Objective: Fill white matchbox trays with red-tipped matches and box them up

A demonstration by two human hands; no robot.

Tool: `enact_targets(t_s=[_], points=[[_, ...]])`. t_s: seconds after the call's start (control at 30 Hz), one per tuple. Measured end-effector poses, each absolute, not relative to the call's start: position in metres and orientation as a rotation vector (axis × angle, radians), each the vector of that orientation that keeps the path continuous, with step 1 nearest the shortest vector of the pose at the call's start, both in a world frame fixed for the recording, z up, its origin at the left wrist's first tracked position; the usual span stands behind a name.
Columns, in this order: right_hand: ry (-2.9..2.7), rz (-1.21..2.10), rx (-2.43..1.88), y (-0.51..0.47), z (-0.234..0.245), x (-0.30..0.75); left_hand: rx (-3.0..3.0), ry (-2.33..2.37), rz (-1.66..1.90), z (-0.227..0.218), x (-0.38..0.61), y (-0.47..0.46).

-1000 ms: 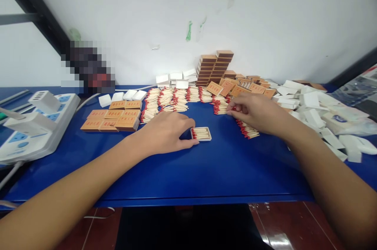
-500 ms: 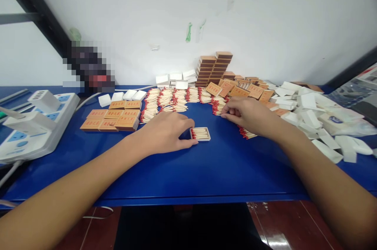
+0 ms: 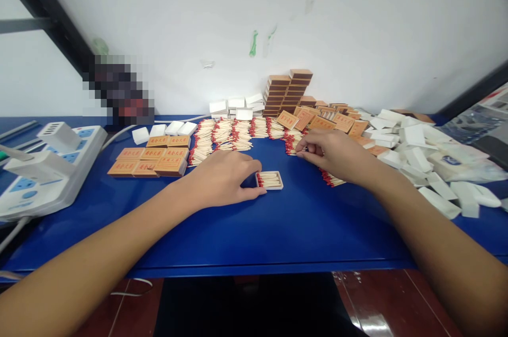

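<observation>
A small white matchbox tray [image 3: 281,180] lies on the blue table, filled with red-tipped matches. My left hand [image 3: 222,178] grips its left end between thumb and forefinger. Farther right, my right hand [image 3: 329,153] is closed in a pinch at the edge of a pile of loose matches [image 3: 292,142]; its fingertips are on matches, how many is hidden. More red-headed matches [image 3: 332,178] stick out beneath that hand. Rows of matches [image 3: 202,141] lie beyond my left hand.
Closed orange matchboxes [image 3: 151,154] sit at the left, near a white power strip [image 3: 85,167]. Brown-sided matchboxes [image 3: 286,94] are stacked against the wall, with orange covers [image 3: 323,123] before them. White trays [image 3: 416,136] heap at the right; others [image 3: 237,104] stand behind the matches.
Almost nothing differs. My right hand has shifted very slightly left at the match pile, while my left hand and the tray stay in place.
</observation>
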State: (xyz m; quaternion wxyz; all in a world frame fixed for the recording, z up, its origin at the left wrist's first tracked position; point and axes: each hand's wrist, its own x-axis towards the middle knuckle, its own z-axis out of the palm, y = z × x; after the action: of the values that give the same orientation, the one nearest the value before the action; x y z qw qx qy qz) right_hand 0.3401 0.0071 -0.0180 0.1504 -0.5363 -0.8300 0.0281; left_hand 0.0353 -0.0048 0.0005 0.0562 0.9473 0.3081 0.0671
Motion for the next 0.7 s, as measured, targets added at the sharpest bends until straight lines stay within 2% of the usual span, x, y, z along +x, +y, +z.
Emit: enact_targets(t_s=[0.7], points=[[-2.383,0.117,-1.523,0.0041,-0.0165,0.3375,2.869,0.926,0.205,0.0009,0.0346,-0.0048]])
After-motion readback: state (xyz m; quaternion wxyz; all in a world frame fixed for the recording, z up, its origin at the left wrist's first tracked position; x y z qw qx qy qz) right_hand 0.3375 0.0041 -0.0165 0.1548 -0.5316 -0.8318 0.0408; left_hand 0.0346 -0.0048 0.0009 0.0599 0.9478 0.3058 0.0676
